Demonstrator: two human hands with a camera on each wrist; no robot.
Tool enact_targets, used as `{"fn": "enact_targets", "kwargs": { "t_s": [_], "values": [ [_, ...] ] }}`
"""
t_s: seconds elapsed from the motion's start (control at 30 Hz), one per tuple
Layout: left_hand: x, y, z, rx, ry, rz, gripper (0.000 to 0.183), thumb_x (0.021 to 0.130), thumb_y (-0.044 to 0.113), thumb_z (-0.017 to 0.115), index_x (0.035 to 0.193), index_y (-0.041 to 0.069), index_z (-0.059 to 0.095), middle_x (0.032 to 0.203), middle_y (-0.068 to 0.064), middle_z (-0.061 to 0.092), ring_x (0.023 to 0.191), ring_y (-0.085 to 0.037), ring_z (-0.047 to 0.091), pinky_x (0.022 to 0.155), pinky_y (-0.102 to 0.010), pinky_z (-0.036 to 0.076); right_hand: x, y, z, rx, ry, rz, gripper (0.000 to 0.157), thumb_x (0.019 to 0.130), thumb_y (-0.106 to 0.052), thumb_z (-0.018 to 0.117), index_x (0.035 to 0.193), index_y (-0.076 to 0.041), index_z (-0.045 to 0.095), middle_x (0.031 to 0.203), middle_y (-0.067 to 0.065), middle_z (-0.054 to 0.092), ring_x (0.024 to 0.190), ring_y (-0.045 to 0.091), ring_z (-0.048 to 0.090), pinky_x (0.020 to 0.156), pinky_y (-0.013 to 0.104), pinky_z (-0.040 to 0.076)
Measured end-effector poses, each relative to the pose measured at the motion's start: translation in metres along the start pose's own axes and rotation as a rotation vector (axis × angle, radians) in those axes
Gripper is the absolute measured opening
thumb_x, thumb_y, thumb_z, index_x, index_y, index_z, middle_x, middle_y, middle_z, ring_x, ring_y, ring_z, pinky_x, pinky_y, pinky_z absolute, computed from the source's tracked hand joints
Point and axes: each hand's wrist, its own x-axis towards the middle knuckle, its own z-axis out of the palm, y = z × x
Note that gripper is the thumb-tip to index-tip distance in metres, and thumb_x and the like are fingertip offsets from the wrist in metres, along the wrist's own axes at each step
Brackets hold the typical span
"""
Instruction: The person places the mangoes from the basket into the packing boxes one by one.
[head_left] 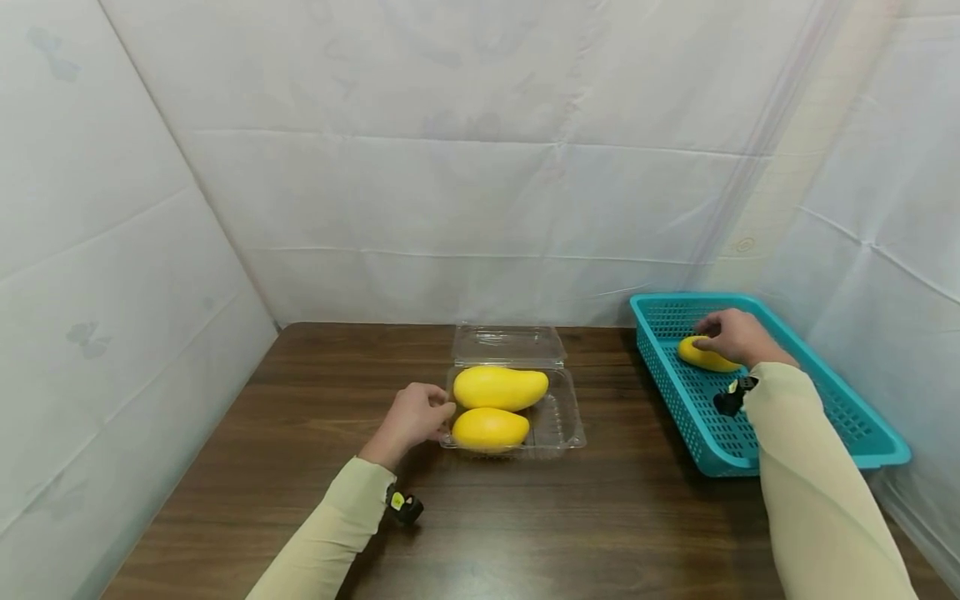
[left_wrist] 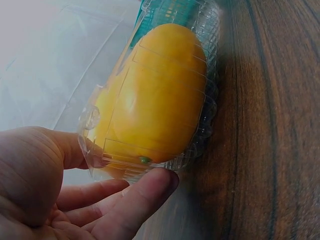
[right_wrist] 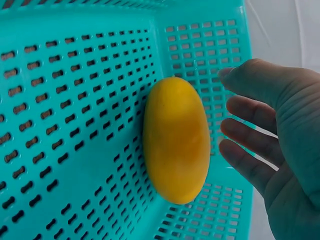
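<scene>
A clear plastic clamshell box (head_left: 558,417) lies on the table with its lid folded back. Two yellow mangoes sit side by side in its left part, the far mango (head_left: 498,388) and the near mango (head_left: 491,429). My left hand (head_left: 411,421) holds the left edge of the box; thumb and fingers lie around its rim beside a mango (left_wrist: 162,95) with a green stem end. Over at the right, a third mango (right_wrist: 176,142) rests in a turquoise basket (head_left: 678,417). My right hand (head_left: 738,337) hovers at that mango, fingers relaxed and apart from it in the right wrist view.
The brown wooden table (head_left: 315,400) carries both the box and the basket, the basket standing at the right edge. White sheeting (head_left: 450,200) hangs behind the table and along the left and right sides.
</scene>
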Motion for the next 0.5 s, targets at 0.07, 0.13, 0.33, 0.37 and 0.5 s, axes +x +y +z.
{"fn": "enact_targets", "kwargs": {
  "t_s": [0.07,0.13,0.33,0.37,0.5],
  "values": [
    [0.000,0.000,0.000,0.001,-0.001,-0.002,0.040,0.096,0.015,0.066,0.130,-0.006,0.064,0.108,-0.018,0.072,0.063,-0.015,0.073,0.061,-0.031,0.064,0.000,0.002,0.000,-0.002,-0.005,0.004,0.045,0.097,-0.020,0.067,0.129,0.010,0.063,0.127,0.034,0.063,0.112,0.048,0.061,0.091,0.060,0.055],
    [-0.001,-0.001,0.000,0.003,-0.001,-0.003,0.040,0.096,0.015,0.066,0.130,-0.006,0.064,0.109,-0.018,0.072,0.063,-0.015,0.073,0.062,-0.031,0.064,0.000,0.003,0.001,-0.008,-0.012,0.010,0.046,0.096,-0.020,0.068,0.130,0.011,0.062,0.129,0.036,0.061,0.114,0.050,0.060,0.092,0.061,0.055],
    [-0.001,-0.003,0.001,0.000,0.000,0.000,0.039,0.096,0.014,0.065,0.130,-0.005,0.064,0.114,-0.019,0.072,0.066,-0.015,0.074,0.062,-0.030,0.064,0.000,0.011,0.003,-0.032,-0.033,0.032,0.051,0.094,-0.021,0.072,0.132,0.011,0.060,0.135,0.038,0.056,0.120,0.054,0.054,0.093,0.064,0.053],
    [-0.001,-0.003,0.001,-0.001,0.000,0.000,0.039,0.096,0.014,0.065,0.130,-0.005,0.064,0.114,-0.019,0.072,0.066,-0.015,0.074,0.062,-0.030,0.064,0.000,0.012,0.003,-0.036,-0.035,0.036,0.052,0.093,-0.021,0.072,0.132,0.011,0.060,0.135,0.039,0.055,0.119,0.055,0.054,0.092,0.063,0.054],
    [-0.001,-0.003,0.002,0.000,0.002,-0.001,0.039,0.096,0.014,0.065,0.130,-0.005,0.064,0.112,-0.018,0.072,0.065,-0.014,0.073,0.061,-0.030,0.064,0.000,0.014,0.004,-0.036,-0.045,0.048,0.055,0.092,-0.022,0.073,0.133,0.011,0.059,0.136,0.040,0.054,0.115,0.054,0.056,0.087,0.060,0.056]
  ]
}}
